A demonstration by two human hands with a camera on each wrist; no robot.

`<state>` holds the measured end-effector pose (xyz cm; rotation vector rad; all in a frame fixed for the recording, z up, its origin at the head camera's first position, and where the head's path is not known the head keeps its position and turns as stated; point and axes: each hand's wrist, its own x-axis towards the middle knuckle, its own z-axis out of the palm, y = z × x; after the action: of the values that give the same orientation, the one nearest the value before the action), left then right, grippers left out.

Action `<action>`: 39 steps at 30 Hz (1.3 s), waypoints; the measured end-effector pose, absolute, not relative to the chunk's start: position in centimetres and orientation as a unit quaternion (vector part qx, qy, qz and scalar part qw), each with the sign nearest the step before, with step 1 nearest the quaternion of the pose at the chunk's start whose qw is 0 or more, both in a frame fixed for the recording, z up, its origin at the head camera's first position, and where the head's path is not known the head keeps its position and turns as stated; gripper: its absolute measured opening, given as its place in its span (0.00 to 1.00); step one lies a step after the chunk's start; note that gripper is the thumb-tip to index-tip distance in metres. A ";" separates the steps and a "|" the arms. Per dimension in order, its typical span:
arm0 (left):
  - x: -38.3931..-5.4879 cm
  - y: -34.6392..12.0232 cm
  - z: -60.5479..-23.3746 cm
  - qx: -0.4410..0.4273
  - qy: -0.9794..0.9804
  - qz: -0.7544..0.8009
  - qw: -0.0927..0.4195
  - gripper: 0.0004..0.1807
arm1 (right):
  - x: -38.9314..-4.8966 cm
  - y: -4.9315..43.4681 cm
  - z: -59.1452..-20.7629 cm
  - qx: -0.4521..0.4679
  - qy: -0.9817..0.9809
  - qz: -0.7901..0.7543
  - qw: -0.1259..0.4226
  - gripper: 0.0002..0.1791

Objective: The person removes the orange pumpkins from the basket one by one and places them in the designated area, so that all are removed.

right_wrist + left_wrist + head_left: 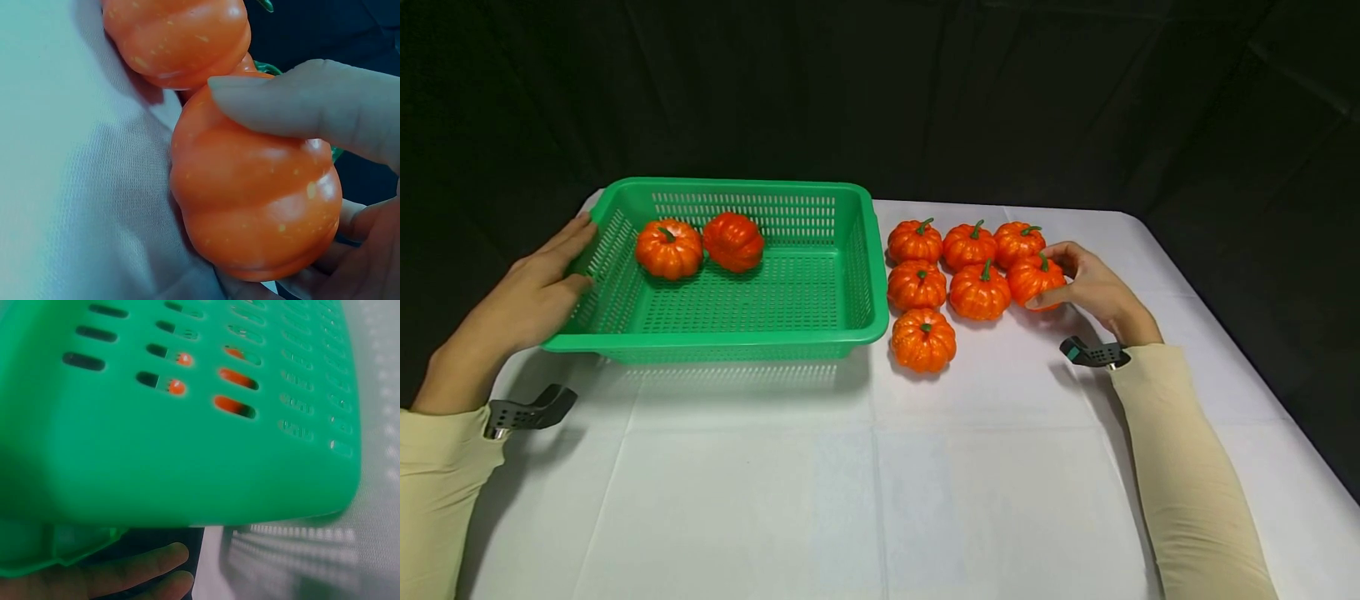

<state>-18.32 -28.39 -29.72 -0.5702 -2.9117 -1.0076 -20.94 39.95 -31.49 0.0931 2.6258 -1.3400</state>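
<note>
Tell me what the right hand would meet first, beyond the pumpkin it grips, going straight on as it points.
Past the gripped pumpkin, the right hand would probably meet the rightmost back-row pumpkin first, though depth leaves the exact contact unclear.

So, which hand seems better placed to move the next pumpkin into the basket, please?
Likely the right hand: it grips a pumpkin outside the basket, while the left hand is at the basket's left end, far from that pumpkin.

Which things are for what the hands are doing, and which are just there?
Seem part of the job:
- green basket, left hand at its end
- two pumpkins inside
- seven pumpkins outside, one held by the right hand

Just there:
- white cloth
- black backdrop
- dark wrist gadgets
</note>
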 end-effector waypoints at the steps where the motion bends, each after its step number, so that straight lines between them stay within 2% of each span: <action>1: -18.3 -28.4 -29.7 -0.183 -0.929 -0.321 0.004 0.34 | -20.9 39.9 -31.5 0.031 0.887 -0.451 0.097 0.42; 33: -18.4 -28.3 -29.7 -0.173 -0.932 -0.319 0.001 0.34 | -20.9 40.7 -31.0 0.017 0.900 -0.414 0.134 0.47; 39: -18.4 -28.3 -29.8 -0.174 -0.930 -0.322 0.002 0.34 | -20.7 40.7 -30.0 0.020 0.913 -0.391 0.111 0.44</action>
<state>-18.38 -28.29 -29.78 -0.5472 -2.9199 -1.0120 -20.71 40.66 -30.01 0.0584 2.6824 -1.1495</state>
